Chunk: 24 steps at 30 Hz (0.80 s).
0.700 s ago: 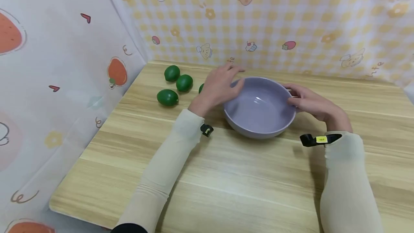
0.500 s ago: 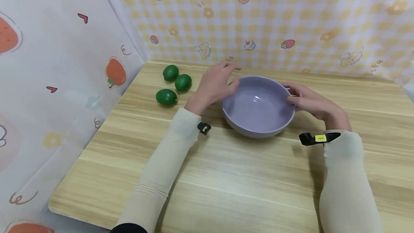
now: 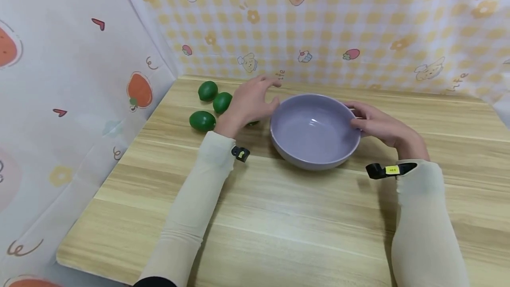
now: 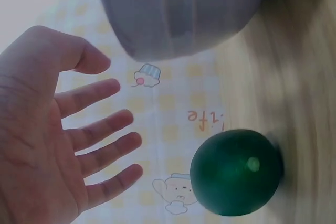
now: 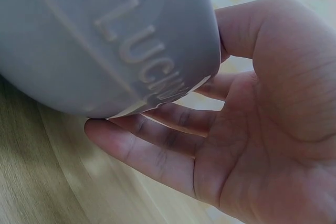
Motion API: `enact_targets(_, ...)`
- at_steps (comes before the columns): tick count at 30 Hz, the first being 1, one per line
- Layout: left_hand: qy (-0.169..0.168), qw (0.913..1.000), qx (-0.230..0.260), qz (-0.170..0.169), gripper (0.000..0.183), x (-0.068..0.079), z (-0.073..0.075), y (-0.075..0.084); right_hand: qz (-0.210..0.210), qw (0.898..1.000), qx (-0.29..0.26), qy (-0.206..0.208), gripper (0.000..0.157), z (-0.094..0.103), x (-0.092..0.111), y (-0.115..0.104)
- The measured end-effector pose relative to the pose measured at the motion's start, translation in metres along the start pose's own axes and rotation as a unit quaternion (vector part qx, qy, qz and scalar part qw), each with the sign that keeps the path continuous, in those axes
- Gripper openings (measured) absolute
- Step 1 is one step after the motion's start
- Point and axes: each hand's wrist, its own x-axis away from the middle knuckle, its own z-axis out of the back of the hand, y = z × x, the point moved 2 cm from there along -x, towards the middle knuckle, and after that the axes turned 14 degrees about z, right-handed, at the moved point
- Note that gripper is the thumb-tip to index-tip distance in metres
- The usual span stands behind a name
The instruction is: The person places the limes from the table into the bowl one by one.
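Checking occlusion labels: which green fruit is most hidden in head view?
The fruit nearest the purple bowl: only a sliver shows past the left hand; the other three are mostly visible.

Draped indoor corner, cartoon-print cloths (image 3: 334, 25), wood-grain table (image 3: 307, 220)

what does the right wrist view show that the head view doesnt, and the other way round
Only the right wrist view shows the raised letters, including LUC, on the outer wall of the bowl, and the palm of the right hand.
Only the head view shows the left hand, the green fruits and the bowl's inside.
Both show the right hand holding the bowl, the wooden table and some yellow-checked cloth.
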Motion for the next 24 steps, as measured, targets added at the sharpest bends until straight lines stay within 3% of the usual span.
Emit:
enact_targets(7,-0.036,0.9992,0.004,0.016,0.052,0.001,0.001,-0.011,0.009,1.0,0.004,-0.011,0.061,0.001,-0.001,0.003)
enact_targets(15,-0.09,0.9959,0.01,0.003,0.053,0.004,0.004,-0.021,0.009,1.0,0.01,-0.011,0.061,0.0,-0.001,0.0)
enact_targets(24,-0.134,0.991,0.0,0.009,0.053,0.006,0.004,-0.024,0.008,1.0,0.007,-0.007,0.06,0.0,0.0,-0.001)
